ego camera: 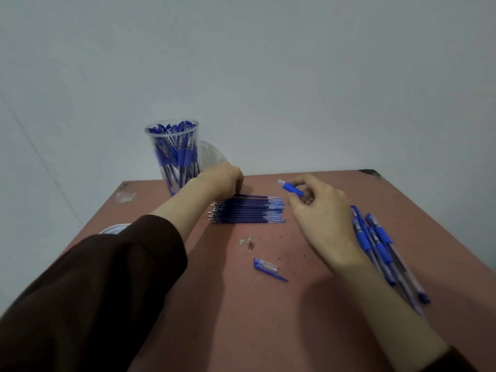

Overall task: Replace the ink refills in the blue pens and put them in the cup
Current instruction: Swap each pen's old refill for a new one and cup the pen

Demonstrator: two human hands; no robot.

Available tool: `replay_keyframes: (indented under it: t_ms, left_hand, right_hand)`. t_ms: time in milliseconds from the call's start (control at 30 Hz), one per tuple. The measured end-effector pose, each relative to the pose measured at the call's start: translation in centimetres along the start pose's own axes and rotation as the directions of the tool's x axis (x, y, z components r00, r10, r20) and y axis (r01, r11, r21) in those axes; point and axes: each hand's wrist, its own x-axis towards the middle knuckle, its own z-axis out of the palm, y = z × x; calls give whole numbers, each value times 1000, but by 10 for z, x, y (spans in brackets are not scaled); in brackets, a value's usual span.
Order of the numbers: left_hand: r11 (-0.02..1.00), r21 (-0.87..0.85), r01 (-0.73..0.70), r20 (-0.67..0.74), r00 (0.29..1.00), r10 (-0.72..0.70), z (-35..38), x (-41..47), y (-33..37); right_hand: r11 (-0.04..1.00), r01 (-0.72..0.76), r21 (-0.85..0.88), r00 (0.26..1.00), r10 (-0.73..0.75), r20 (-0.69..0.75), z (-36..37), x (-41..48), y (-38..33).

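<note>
Over the table (268,323), left hand (223,181) pinches refill (253,196) (right hand (320,210) holds barrel (292,188)).

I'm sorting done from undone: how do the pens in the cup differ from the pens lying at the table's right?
The pens in the cup stand upright, packed inside the clear plastic cup; the loose pens lie flat on the table. The pens in the cup are many; the loose pens only a handful. Both have blue grips and caps.
</note>
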Motion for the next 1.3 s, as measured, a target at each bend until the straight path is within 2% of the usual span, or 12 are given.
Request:
replay_keyframes:
  t_ms: [233, 333, 433, 567, 700, 800, 867, 967, 1300]
  left_hand:
    - [1000, 6, -18, 6, 1000, 18, -3, -6, -3]
    - [995, -102, -14, -44, 999, 10, -7, -18, -2]
    - [968, -247, -35, -164, 986, -6, -15, -46, -3]
    - [948, -319, 5, -239, 967, -86, -21, -107, -21]
    - [945, -233, 230, -228, 932, -283, -17, -164, -56]
    - [895, -130, 427, -108, 891, -441, -13, -194, -73]
    - [863, -17, 505, -8, 863, -505, -10, -206, -77]
    - [844, 58, 533, 40, 844, -536, -4, -211, -76]
    - [851, 35, 524, -49, 851, -522, 11, -207, -65]
  right_hand:
    - [1000, 16, -16, 998, -15, 59, 5, -3, -3]
    - [999, 46, -5, 993, -45, 106, 9, -6, -6]
    - [992, 124, -25, 977, -118, 179, 12, -12, -12]
    - [976, 216, -1, 931, -206, 302, 21, -24, -23]
    - [965, 254, 60, 914, -260, 311, 27, -30, -27]
    - [957, 285, 55, 916, -289, 278, 28, -30, -26]
    - [957, 285, 53, 924, -289, 252, 27, -31, -26]
    - [964, 255, 72, 932, -265, 248, 24, -33, -28]
    - [970, 239, 45, 939, -243, 245, 26, -29, -19]
